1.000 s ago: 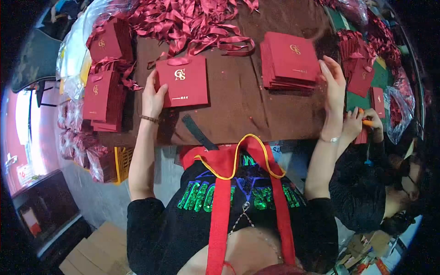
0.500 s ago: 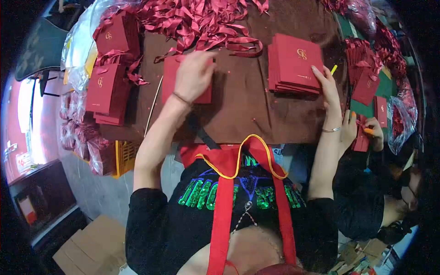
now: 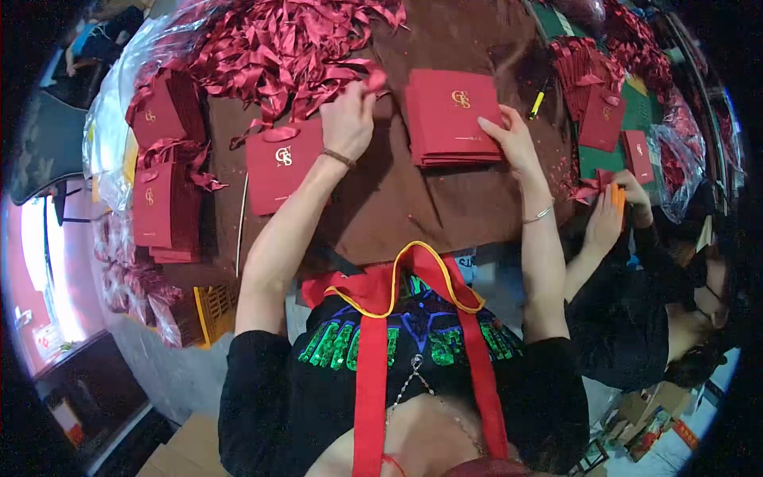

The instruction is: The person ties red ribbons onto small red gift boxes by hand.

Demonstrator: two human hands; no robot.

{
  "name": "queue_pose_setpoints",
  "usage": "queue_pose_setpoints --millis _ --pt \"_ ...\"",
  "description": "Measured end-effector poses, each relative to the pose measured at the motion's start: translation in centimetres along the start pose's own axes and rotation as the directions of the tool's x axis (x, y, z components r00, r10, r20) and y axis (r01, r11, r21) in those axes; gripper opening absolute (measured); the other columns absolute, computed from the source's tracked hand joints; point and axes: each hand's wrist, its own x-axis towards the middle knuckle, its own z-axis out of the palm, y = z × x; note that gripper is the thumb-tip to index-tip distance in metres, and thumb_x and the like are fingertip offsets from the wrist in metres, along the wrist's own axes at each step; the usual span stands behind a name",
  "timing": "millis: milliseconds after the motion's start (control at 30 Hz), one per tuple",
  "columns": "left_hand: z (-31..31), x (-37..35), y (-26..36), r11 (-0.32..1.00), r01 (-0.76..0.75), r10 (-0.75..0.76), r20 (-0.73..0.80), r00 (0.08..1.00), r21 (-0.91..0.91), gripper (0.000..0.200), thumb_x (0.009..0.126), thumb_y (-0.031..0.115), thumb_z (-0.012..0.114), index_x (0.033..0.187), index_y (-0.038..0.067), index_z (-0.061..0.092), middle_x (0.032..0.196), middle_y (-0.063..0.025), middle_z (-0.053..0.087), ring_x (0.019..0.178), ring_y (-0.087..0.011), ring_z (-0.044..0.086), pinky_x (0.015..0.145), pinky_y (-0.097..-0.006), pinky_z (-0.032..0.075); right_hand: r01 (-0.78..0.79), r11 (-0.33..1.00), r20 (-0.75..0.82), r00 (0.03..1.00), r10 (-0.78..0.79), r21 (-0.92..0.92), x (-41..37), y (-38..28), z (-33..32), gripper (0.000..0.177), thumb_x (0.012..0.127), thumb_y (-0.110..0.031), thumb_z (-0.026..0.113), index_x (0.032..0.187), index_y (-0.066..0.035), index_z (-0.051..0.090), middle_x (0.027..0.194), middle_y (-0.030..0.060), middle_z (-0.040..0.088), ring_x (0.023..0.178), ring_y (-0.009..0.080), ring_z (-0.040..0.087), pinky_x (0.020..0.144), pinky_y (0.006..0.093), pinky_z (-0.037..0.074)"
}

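Observation:
My left hand (image 3: 348, 126) is closed above the table, its fingertips pinching a dark-pink ribbon (image 3: 375, 80) at the near edge of the ribbon heap. Below that wrist a flat red paper bag (image 3: 278, 155) with a gold logo lies on the brown cloth, partly covered by my forearm. At the right edge of a stack of flat red paper bags (image 3: 453, 115), my right hand (image 3: 515, 143) has its thumb on the top bag and its fingers along the side.
A big ribbon heap (image 3: 278, 48) covers the back of the table. Ribboned bags (image 3: 165, 203) stand at the left, beside a thin stick (image 3: 242, 226). A yellow pen-like tool (image 3: 538, 103) lies right of the stack. A co-worker's hands (image 3: 608, 219) work at the right.
My left hand has moved from over the single bag to the ribbon heap and taken a ribbon, uncovering the bag's logo. My right hand stays at the stack. The whole view has shifted.

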Motion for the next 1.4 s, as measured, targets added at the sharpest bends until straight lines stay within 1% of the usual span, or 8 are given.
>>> queue_pose_setpoints --millis 133,400,733,933,1033,1167,1267,1400 --pt "-1.3 -0.9 2.4 0.637 0.271 -0.318 0.074 0.945 -0.722 0.025 0.087 0.005 0.047 0.112 0.006 0.052 0.070 0.0002 0.054 0.055 -0.0046 0.046 0.049 -0.0185 0.038 0.017 0.994 0.018 1.000 -0.015 -0.112 -1.3 2.2 2.3 0.078 0.075 -0.019 0.072 0.132 0.004 0.024 0.122 0.0164 0.046 0.107 0.0217 0.051 0.088 0.0320 0.043" --pt "-0.1 -3.3 1.4 0.919 0.079 -0.115 -0.071 0.991 -0.387 0.029 0.087 0.008 0.048 0.116 0.003 0.051 0.085 -0.0076 0.062 0.070 -0.0128 0.058 0.066 -0.0267 0.046 0.526 0.497 0.280 0.827 -0.488 -0.690 -0.4 -3.2 2.7 0.078 0.071 -0.043 0.070 0.129 -0.002 0.039 0.127 0.0215 0.042 0.124 0.0343 0.034 0.104 0.0409 0.027" --pt "1.0 -7.0 3.3 0.609 0.289 -0.368 0.060 0.928 -0.739 0.024 0.087 0.004 0.047 0.110 -0.001 0.050 0.092 -0.0064 0.058 0.079 -0.0119 0.055 0.072 -0.0252 0.045 0.526 0.357 0.405 0.840 -0.360 -0.772 2.5 -3.8 6.5 0.069 0.069 -0.056 0.064 0.114 -0.004 0.055 0.109 0.0149 0.053 0.106 0.0328 0.047 0.091 0.0414 0.039" --pt "2.2 -7.5 2.6 0.554 0.254 -0.368 0.040 0.929 -0.793 0.027 0.088 0.004 0.047 0.114 0.000 0.046 0.094 -0.0071 0.057 0.083 -0.0122 0.055 0.073 -0.0250 0.045 0.705 0.025 0.475 0.503 -0.722 -0.709 0.9 -5.3 6.2 0.050 0.062 -0.044 0.073 0.093 -0.006 0.061 0.095 0.0093 0.055 0.087 0.0289 0.051 0.074 0.0382 0.041" --pt "0.8 -6.9 3.4 0.289 0.345 -0.413 0.209 0.886 -0.893 0.041 0.090 0.007 0.046 0.128 0.007 0.031 0.077 -0.0039 0.058 0.057 -0.0050 0.048 0.048 -0.0181 0.038 0.756 0.057 0.488 0.477 -0.731 -0.653 -0.9 -6.8 5.9 0.035 0.066 -0.034 0.073 0.081 -0.006 0.059 0.085 0.0077 0.057 0.079 0.0275 0.053 0.070 0.0373 0.040" --pt "-4.2 -5.8 4.0 0.394 0.347 -0.411 0.174 0.895 -0.851 0.035 0.091 0.012 0.047 0.124 0.008 0.041 0.063 0.0010 0.055 0.048 -0.0037 0.042 0.043 -0.0172 0.033 0.770 0.223 0.508 0.579 -0.638 -0.598 -5.2 -8.2 4.7 0.023 0.073 -0.023 0.069 0.074 -0.003 0.057 0.073 0.0088 0.056 0.072 0.0249 0.052 0.066 0.0351 0.040" --pt "-8.3 -5.3 2.8 0.142 0.263 -0.269 0.219 0.938 -0.954 0.029 0.084 0.006 0.051 0.113 0.001 0.053 0.079 -0.0064 0.060 0.061 -0.0091 0.053 0.055 -0.0193 0.041 0.680 0.606 0.507 0.724 -0.467 -0.413 -7.7 -8.9 3.7 0.020 0.074 -0.018 0.069 0.076 -0.002 0.058 0.073 0.0090 0.055 0.072 0.0231 0.052 0.065 0.0327 0.041" --pt "-14.9 -4.3 6.3 0.241 0.063 -0.048 0.053 0.997 -0.969 0.047 0.076 -0.001 0.047 0.123 -0.005 0.045 0.108 -0.0167 0.057 0.088 -0.0207 0.059 0.076 -0.0284 0.045 0.759 0.567 0.641 0.614 -0.461 -0.320 -8.9 -7.6 4.3 0.015 0.074 -0.014 0.067 0.077 -0.001 0.059 0.075 0.0092 0.055 0.073 0.0230 0.053 0.066 0.0325 0.041"
